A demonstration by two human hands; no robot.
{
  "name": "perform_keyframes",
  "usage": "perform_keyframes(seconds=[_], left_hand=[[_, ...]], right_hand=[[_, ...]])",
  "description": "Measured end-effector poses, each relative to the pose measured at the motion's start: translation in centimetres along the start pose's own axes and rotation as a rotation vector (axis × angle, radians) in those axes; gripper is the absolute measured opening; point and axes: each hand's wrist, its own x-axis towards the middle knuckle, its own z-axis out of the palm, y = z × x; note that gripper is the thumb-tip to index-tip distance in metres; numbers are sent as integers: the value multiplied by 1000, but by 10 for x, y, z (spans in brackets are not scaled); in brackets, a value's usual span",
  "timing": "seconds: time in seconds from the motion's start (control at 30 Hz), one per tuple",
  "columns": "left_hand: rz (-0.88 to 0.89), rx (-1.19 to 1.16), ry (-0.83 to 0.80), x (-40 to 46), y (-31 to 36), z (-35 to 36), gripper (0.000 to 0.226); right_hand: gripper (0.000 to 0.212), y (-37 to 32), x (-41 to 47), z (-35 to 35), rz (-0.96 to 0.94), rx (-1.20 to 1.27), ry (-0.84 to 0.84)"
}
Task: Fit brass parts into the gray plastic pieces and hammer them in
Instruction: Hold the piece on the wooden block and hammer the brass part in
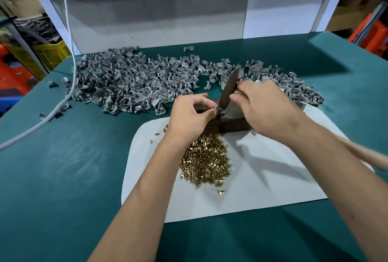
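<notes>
A small gray piece [216, 107] is pinched by the left hand [190, 115] on the dark block [231, 125]; the hammer [228, 88] is gripped by the right hand [264, 110], its handle blurred beyond the wrist.

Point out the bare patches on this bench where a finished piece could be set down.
Free: green mat left of the white sheet, below the gray cable; the sheet's right half beside the brass parts. Crowded: the gray plastic pieces across the back, and the dark block under both hands.

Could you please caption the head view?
Left hand steadies a gray piece on a block; right hand holds a hammer.
</notes>
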Motion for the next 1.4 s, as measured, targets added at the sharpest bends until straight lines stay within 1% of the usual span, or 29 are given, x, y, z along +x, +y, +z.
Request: perform_keyframes(seconds=[0.07,0.13,0.17,0.2,0.3,0.37,0.4,0.47,0.5,0.6,0.63,0.67,0.7,0.77,0.8,0.9,0.93,0.97,1.0,1.07,1.1,1.13,1.2,1.23,1.27,1.3,1.33,1.37,1.4], left_hand=[[8,7,0,0,0,-1,7],[10,20,-3,0,0,-1,8],[7,25,-2,0,0,-1,10],[6,19,-2,0,0,-1,12],[-7,0,-5,-1,1,0,15],[-17,18,-5,0,0,-1,9],[-11,30,-7,0,0,-1,8],[6,40,-3,1,-1,-1,8],[8,40,0,1,-1,0,9],[3,43,2,2,-1,0,8],[-2,44,4,2,-1,1,7],[-8,45,5,2,-1,1,7],[-12,48,3,2,-1,2,7],[-7,49,7,2,-2,2,7],[-6,45,8,2,-2,2,8],[-20,27,6,2,0,1,14],[-25,32,9,2,0,1,12],[-27,41,9,2,0,1,9],[-24,51,5,2,-1,1,9],[-15,58,7,3,-3,2,8],[-17,56,12,3,-4,2,8],[-20,52,12,3,-4,2,9],[-25,38,4,3,-3,2,11],[-28,34,0,3,-2,3,10],[-29,39,2,3,-1,2,9],[-25,48,0,2,-1,2,8],[-17,51,-4,2,-2,2,8],[-10,49,-3,3,-3,2,8],[-6,47,2,3,-3,2,8]], right_hand=[[23,1,4,-8,-9,-11,32],[23,1,4,-13,-44,68,213],[24,-1,3,-12,-49,104,274],[24,-4,2,-9,-43,98,262],[21,-8,2,-1,28,-45,4],[22,-7,6,-10,24,-89,4],[22,-5,7,-14,11,-84,77],[23,-6,3,-13,-4,17,272],[22,-8,1,-10,-8,48,278],[20,-12,-1,-2,28,-47,30],[21,-12,2,-6,32,-99,0],[22,-11,6,-11,17,-147,9],[22,-10,7,-15,-5,-174,62],[22,-13,6,-15,-22,-88,234],[23,-15,3,-11,-17,-52,241],[24,-16,-2,1,34,-139,22],[24,-14,0,-3,37,-171,2],[23,-13,3,-8,29,-189,20],[23,-10,4,-12,13,-191,86],[22,-9,2,-14,6,-77,305],[22,-11,0,-13,6,-37,334],[21,-14,-1,-8,6,-45,280],[22,-16,-2,-2,22,-121,51],[23,-14,-1,-5,38,-148,-8],[23,-12,2,-9,39,-163,-8],[22,-11,4,-14,25,-171,34],[21,-9,4,-17,5,-156,128],[21,-9,3,-16,-1,-107,228],[21,-10,1,-13,-2,-54,285]])
